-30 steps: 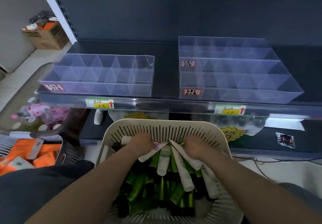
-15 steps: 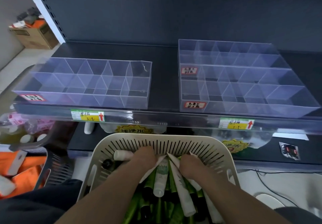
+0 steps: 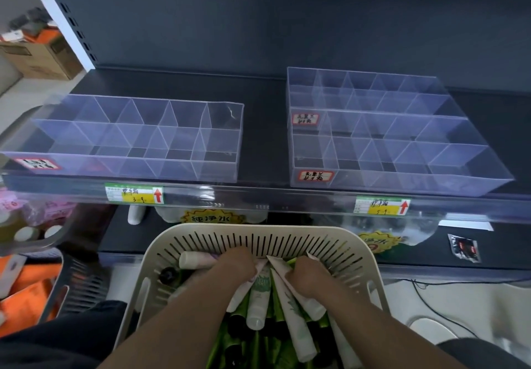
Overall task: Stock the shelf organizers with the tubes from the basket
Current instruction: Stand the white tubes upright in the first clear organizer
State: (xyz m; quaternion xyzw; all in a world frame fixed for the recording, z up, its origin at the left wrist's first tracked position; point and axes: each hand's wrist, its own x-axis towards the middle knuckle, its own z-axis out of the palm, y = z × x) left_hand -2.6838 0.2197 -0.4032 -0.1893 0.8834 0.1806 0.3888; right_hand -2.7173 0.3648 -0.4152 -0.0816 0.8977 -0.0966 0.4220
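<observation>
A cream plastic basket [image 3: 260, 235] with a slotted, curved wall sits below the dark shelf [image 3: 264, 130]; both hands are down inside it, close together; the left hand [image 3: 236, 265] grips smooth white tubes [image 3: 258, 299] and the right hand [image 3: 309, 278] pinches others by their flat crimped ends; their long axes run toward the person, round caps nearest, over glossy green tubes [image 3: 257, 350]. On the shelf stand two clear, rigid organizers [image 3: 120, 167], well apart, divided into square cells; their red-bordered labels are handwritten and unreadable. A yellow price tag [image 3: 134, 194] shows a red arrow and "3.9".
</observation>
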